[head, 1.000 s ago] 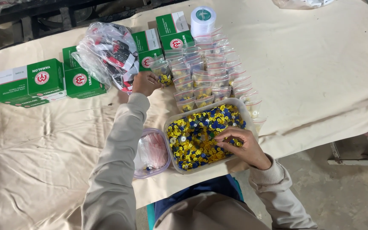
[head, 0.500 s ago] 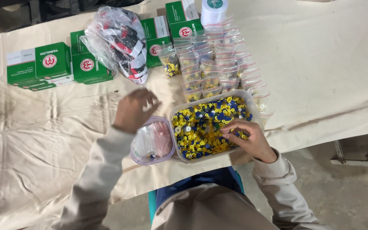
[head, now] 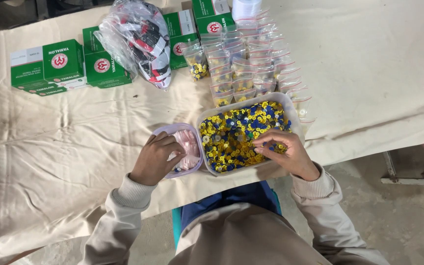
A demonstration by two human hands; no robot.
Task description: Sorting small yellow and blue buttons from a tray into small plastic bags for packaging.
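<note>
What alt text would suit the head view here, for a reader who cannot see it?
Seen from above, a person's right hand picks among yellow and blue buttons in a clear tub while the left hand reaches into a small lilac container. Behind them on the cream cloth-covered table lie filled zip bags and green boxes.

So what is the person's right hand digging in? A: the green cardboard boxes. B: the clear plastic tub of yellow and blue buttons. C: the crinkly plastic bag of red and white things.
B: the right hand rests in the clear plastic tub of yellow and blue buttons.
</note>
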